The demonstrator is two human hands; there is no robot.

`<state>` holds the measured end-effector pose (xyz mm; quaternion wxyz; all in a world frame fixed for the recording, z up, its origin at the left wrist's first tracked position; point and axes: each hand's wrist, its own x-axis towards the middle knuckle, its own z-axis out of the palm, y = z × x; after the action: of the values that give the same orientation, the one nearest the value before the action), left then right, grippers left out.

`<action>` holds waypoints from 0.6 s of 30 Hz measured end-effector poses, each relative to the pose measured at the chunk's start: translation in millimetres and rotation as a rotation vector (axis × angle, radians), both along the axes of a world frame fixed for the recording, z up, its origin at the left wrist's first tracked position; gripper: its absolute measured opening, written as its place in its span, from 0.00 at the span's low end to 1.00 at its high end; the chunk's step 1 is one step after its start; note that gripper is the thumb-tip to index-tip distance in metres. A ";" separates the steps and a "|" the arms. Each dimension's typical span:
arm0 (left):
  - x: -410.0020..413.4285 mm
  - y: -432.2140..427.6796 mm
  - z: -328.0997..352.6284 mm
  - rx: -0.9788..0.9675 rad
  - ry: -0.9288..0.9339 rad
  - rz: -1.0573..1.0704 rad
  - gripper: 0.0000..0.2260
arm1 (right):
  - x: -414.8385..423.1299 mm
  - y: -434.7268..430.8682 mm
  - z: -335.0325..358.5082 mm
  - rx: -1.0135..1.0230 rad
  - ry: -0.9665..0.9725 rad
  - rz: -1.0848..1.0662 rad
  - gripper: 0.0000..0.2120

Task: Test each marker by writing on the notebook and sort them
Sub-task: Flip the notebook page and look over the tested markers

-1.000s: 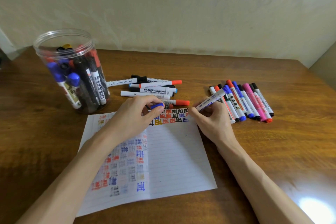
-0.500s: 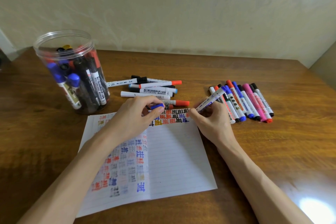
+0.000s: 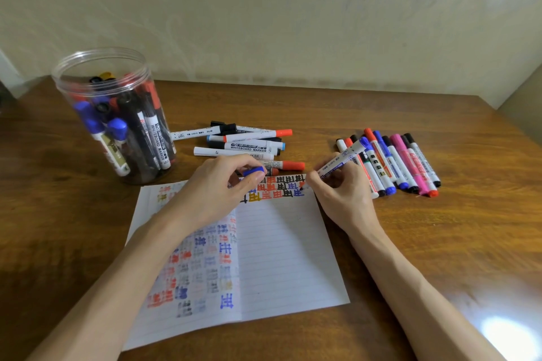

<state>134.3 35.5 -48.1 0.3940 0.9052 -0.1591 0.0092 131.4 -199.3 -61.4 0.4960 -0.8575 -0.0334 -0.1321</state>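
Marker tilted in right hand (tip on notebook).

1. One clear cylindrical plastic jar, beyond and left of the left hand; the markers inside overlap too much to count.
2. One open lined paper notebook under both hands.
3. About seven loose white-barrelled markers just beyond the left hand.
4. About ten capped markers in a row, right of the right hand.
5. One uncapped white marker in the right hand; one blue plastic cap in the left.
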 end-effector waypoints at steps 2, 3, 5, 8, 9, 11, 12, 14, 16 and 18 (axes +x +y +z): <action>-0.4 0.1 0.3 -0.001 -0.001 -0.003 0.10 | 1.1 -0.6 -1.3 -0.008 0.006 0.010 0.06; -0.7 -0.1 0.8 -0.006 -0.001 -0.006 0.09 | 1.9 -0.8 -1.8 -0.009 0.016 0.015 0.05; -2.1 -1.2 2.7 -0.026 -0.001 -0.021 0.10 | 2.7 -1.2 -1.9 0.005 0.041 0.013 0.05; -5.5 -4.8 7.6 -0.076 -0.007 -0.053 0.10 | 2.5 -2.1 2.1 0.106 0.089 -0.019 0.04; -6.6 -5.7 8.5 -0.094 -0.011 -0.057 0.11 | 2.0 -2.4 3.5 0.159 0.105 -0.018 0.04; -8.4 -7.4 9.9 -0.131 -0.004 -0.052 0.11 | 1.0 -2.4 5.9 0.263 0.128 -0.004 0.03; -9.0 -8.3 10.1 -0.149 0.010 -0.043 0.12 | 0.1 -2.5 7.1 0.312 0.139 0.014 0.03; -8.9 -9.4 9.8 -0.169 0.039 -0.018 0.11 | -0.8 -3.1 8.1 0.406 0.162 0.079 0.04; -7.9 -9.6 8.9 -0.170 0.051 0.003 0.09 | -0.9 -3.2 9.1 0.475 0.191 0.148 0.06; -7.1 -9.6 8.7 -0.160 0.055 0.011 0.08 | -1.2 -2.3 10.6 0.523 0.204 0.190 0.05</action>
<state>127.2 25.9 -39.3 0.4693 0.8715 -0.1421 -0.0009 130.2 -201.6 -50.8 0.7110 -0.7026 -0.0285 -0.0024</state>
